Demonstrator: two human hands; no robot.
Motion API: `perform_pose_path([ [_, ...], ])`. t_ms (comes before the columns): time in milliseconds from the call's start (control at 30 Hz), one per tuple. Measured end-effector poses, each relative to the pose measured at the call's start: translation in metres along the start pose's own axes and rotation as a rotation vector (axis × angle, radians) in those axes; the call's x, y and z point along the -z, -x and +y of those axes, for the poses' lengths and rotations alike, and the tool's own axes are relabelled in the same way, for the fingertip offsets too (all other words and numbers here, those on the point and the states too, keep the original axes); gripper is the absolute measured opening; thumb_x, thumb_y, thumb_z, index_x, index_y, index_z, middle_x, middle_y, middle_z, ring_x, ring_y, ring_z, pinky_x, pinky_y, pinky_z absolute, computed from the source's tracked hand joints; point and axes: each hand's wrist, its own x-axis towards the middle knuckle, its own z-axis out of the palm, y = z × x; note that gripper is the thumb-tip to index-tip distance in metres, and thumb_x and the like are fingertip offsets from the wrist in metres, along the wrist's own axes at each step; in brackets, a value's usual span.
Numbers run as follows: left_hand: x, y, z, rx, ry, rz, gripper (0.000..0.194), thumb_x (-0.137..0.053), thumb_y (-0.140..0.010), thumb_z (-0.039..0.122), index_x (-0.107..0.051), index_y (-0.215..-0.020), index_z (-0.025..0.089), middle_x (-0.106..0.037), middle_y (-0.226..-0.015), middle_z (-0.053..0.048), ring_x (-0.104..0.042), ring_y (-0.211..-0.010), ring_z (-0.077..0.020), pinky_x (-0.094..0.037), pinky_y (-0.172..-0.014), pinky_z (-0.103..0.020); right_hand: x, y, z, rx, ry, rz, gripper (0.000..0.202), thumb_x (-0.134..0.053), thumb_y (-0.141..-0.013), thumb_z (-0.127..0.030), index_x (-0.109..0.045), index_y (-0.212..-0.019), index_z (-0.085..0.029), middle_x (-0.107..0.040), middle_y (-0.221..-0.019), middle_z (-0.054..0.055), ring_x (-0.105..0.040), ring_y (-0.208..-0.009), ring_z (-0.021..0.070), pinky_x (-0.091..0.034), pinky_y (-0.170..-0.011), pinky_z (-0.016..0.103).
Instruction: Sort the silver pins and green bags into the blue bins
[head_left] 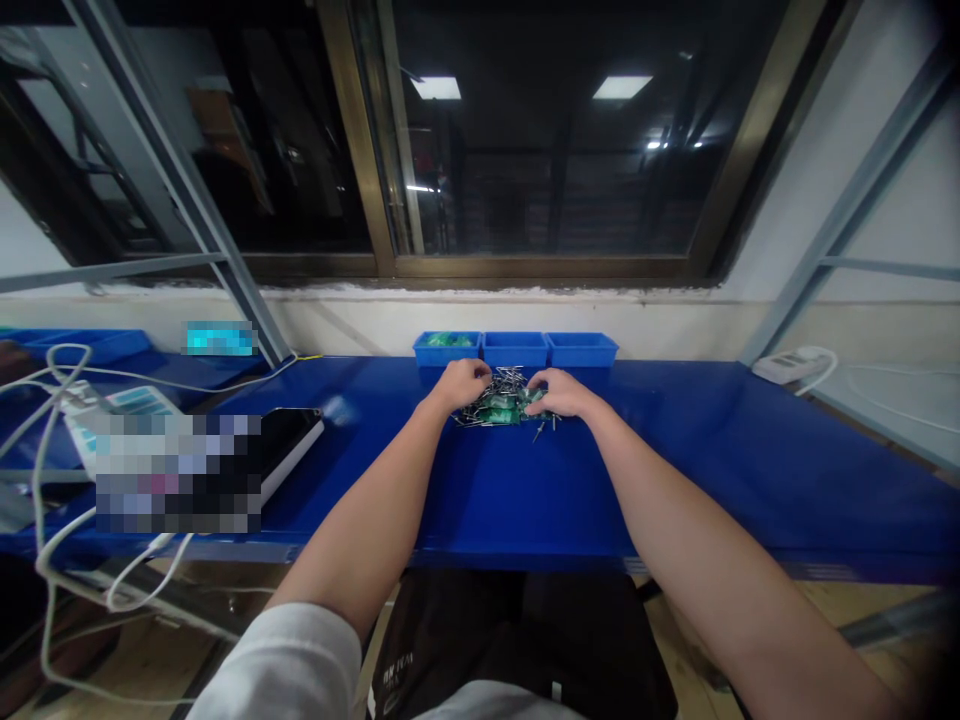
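Observation:
A pile of thin silver metal pins [510,378], which look like blind rivets, lies on the blue table mixed with small green packets [498,411]. At the left edge of the pile is my left hand [462,384], its fingers curled down among the pins; what they hold, if anything, is hidden. My right hand [564,392] reaches in from the other side, thumb and fingers closed around a green packet [535,397]. A few loose pins [538,430] lie just below it.
Behind the pile stand three blue bins; the left bin [448,358] contains green packets. A phone [289,440] and white cables [46,500] lie at left. Grey metal posts [180,185] rise at both sides. A white power strip [787,366] sits far right.

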Motion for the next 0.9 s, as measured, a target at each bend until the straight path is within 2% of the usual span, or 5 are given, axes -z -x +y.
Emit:
perform_pose_path([
  [233,0.003,0.001,0.006,0.035,0.138,0.026,0.025,-0.057,-0.072,0.033,-0.069,-0.089,0.019,-0.069,-0.089,-0.005,-0.061,-0.085,-0.0228,-0.044,-0.081,-0.031,0.002,-0.004,-0.003,-0.020,-0.352,0.035,0.023,-0.072,-0.052,-0.025,-0.060,-0.069,-0.016,-0.060,-0.064,0.001,-0.054,-0.060,0.0134,-0.041,-0.056,0.026],
  [500,0.000,0.005,0.023,0.020,0.402,-0.020,0.037,-0.058,-0.072,0.046,-0.066,-0.094,0.017,-0.068,-0.093,-0.006,-0.061,-0.087,-0.0213,-0.046,-0.079,-0.030,0.002,-0.004,-0.009,-0.133,-0.753,0.224,0.026,-0.069,-0.058,-0.035,-0.052,-0.069,-0.019,-0.053,-0.051,-0.004,-0.042,-0.040,0.0081,-0.031,-0.038,0.021],
  [667,-0.008,0.004,0.025,-0.011,0.412,-0.010,0.052,-0.068,-0.063,0.044,-0.060,-0.106,0.015,-0.065,-0.101,-0.009,-0.060,-0.091,-0.0217,-0.046,-0.081,-0.032,-0.003,-0.008,-0.009,0.036,-0.860,0.303,0.024,-0.073,-0.050,-0.026,-0.054,-0.063,-0.017,-0.063,-0.067,0.001,-0.058,-0.060,0.0141,-0.049,-0.060,0.030],
  [767,-0.008,0.004,0.022,-0.016,0.408,0.025,0.055,-0.070,-0.063,0.039,-0.057,-0.111,0.015,-0.063,-0.108,-0.010,-0.059,-0.095,-0.0216,-0.046,-0.082,-0.032,-0.005,-0.007,-0.012,0.096,-0.779,0.339,0.015,-0.069,-0.054,-0.024,-0.057,-0.055,-0.016,-0.067,-0.079,0.005,-0.062,-0.077,0.0176,-0.048,-0.076,0.034],
  [900,-0.008,0.004,0.021,-0.061,0.370,0.021,0.047,-0.070,-0.064,0.033,-0.059,-0.107,0.016,-0.064,-0.105,-0.008,-0.059,-0.096,-0.0209,-0.046,-0.084,-0.032,-0.006,-0.007,-0.016,0.103,-0.772,0.364,0.010,-0.066,-0.056,-0.022,-0.059,-0.053,-0.016,-0.068,-0.078,0.006,-0.062,-0.077,0.0177,-0.047,-0.078,0.035],
])
